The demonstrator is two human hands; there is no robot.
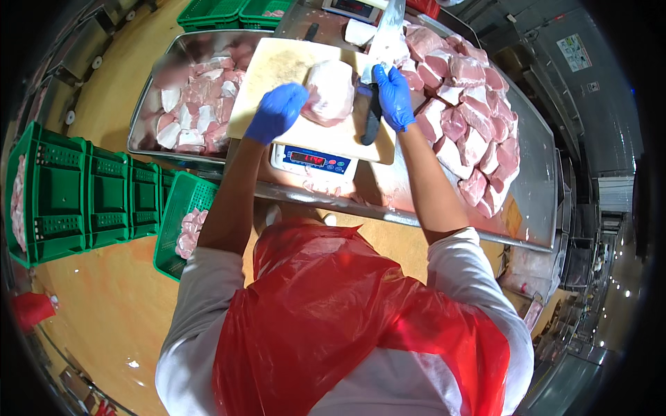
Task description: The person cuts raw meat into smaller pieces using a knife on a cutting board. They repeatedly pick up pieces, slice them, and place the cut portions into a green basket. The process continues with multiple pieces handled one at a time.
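A pale, rounded piece of raw meat (329, 92) lies on the white cutting board (274, 62). My left hand (279, 112), in a blue glove, is closed with curled fingers at the meat's left edge; the inside of the fist is hidden. On the board's right side, my gloved right hand (394, 98) is closed on a knife (372, 119) where the black handle meets the blade. Its broad blade points away from me, and the handle's end reaches back over the board. Under the board's near edge sits a scale (313, 160) with a lit red display.
Cut meat is heaped on the right of the steel table (533, 149). More pieces fill a steel tub (147, 114) at left. A green crate (173, 225) with meat and stacked green crates (59, 187) stand on the floor. A second scale (352, 8) is at the back.
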